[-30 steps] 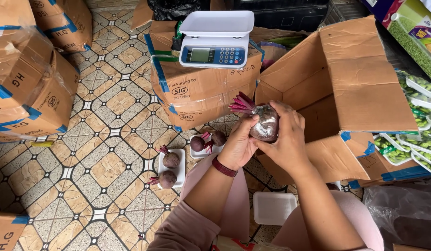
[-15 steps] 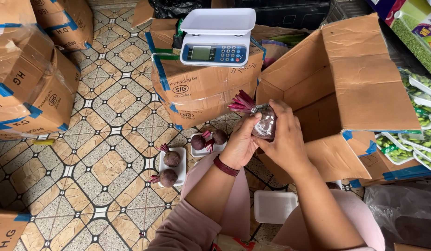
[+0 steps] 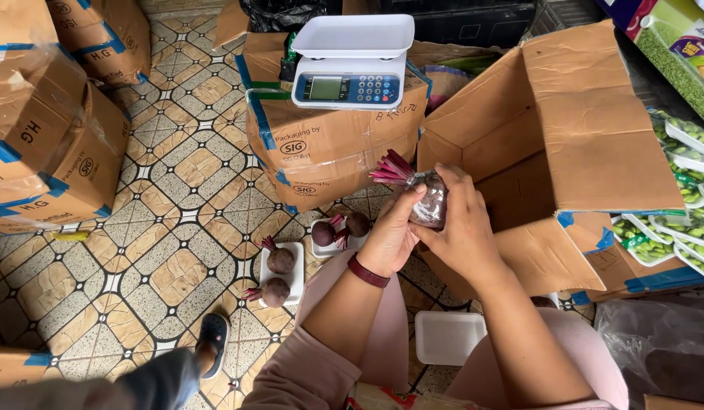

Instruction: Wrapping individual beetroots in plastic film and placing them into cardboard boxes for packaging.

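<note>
While cardboard boxes (image 3: pixel 48 144) crowd the patterned tile floor (image 3: pixel 177 250), the biggest thing near the hands is an open carton (image 3: pixel 572 152) lying on its side at the right. Ahead, a taped box (image 3: pixel 329 152) carries a white digital scale (image 3: pixel 352 61). Packed trays of green vegetables (image 3: pixel 686 182) lie at the far right. Lower down, 2 white foam trays (image 3: pixel 287 273) each hold 2 beetroots (image 3: pixel 280 260), and 1 empty tray (image 3: pixel 447 338) sits by the knee. Both hands meet in front of the carton: the left hand (image 3: pixel 390 239) and right hand (image 3: pixel 462 228) have their fingers wrapped around a film-covered beetroot pack (image 3: pixel 432 201), its purple stalks (image 3: pixel 390 171) sticking out leftward.
</note>
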